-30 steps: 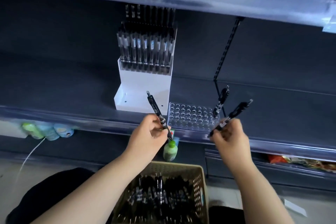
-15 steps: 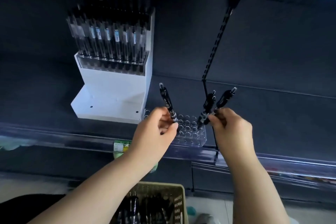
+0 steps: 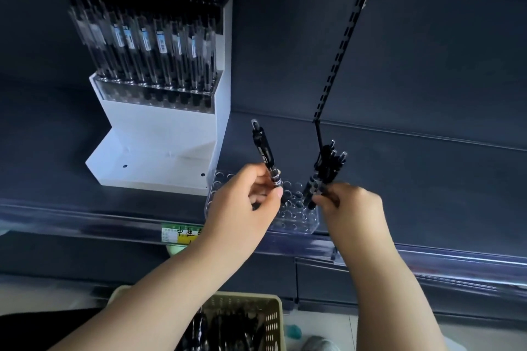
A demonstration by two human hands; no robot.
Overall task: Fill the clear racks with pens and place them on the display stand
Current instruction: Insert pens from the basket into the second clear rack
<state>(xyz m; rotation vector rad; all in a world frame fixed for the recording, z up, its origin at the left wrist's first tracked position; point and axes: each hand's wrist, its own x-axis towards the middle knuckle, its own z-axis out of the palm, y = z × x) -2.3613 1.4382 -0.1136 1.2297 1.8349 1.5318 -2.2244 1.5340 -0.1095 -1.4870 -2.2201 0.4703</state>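
Loading: left hand (image 3: 242,202) pinches one pen (image 3: 263,151), right hand (image 3: 350,208) grips a bundle (image 3: 328,168); next, I'd seat tips into clear rack (image 3: 299,222).

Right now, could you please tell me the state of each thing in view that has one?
Clear rack: lying on the shelf, visible holes unfilled.
Left hand: pinches one black pen, tip down over the rack.
Right hand: grips a bunch of pens, tips at the rack.
Display stand: upper tier holds a full rack.
Basket: holds loose pens.
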